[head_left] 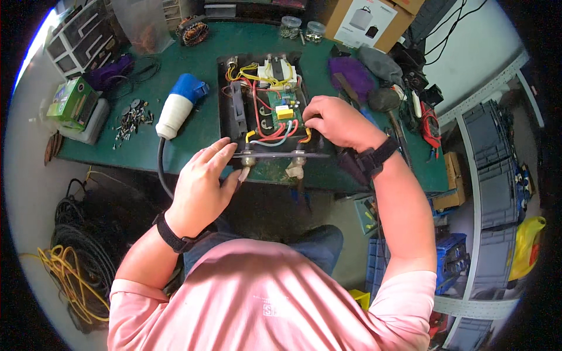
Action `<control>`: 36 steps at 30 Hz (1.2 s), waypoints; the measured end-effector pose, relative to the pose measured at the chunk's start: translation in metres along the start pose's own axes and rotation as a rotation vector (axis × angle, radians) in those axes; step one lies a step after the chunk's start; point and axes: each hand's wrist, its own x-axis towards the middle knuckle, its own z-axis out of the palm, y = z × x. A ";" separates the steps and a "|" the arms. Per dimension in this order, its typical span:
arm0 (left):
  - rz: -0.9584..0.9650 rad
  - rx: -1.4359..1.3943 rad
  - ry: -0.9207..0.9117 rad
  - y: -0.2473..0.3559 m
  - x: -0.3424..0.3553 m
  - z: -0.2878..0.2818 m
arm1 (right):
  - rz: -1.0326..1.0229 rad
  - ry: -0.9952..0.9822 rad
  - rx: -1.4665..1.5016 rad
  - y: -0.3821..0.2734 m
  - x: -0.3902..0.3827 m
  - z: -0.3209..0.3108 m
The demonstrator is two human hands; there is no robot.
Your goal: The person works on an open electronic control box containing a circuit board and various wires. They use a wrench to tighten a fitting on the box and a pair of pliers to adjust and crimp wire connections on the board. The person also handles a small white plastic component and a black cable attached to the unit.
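The right hand (pixel 338 121) curls over the near right corner of the open black electrical box (pixel 266 105), hiding whatever its fingertips pinch. The left hand (pixel 202 184) rests flat and open on the box's front edge. Inside show a green circuit board (pixel 285 112) and red, yellow wires. The box sits on a cluttered green workbench (pixel 199 126).

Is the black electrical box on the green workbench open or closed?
Open. The black electrical box has no cover on it: its green circuit board and red, yellow and white wires lie exposed, with the right hand reaching inside.
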 end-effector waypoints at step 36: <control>-0.123 0.058 0.079 0.001 -0.023 0.007 | 0.485 0.419 0.100 0.093 -0.214 -0.045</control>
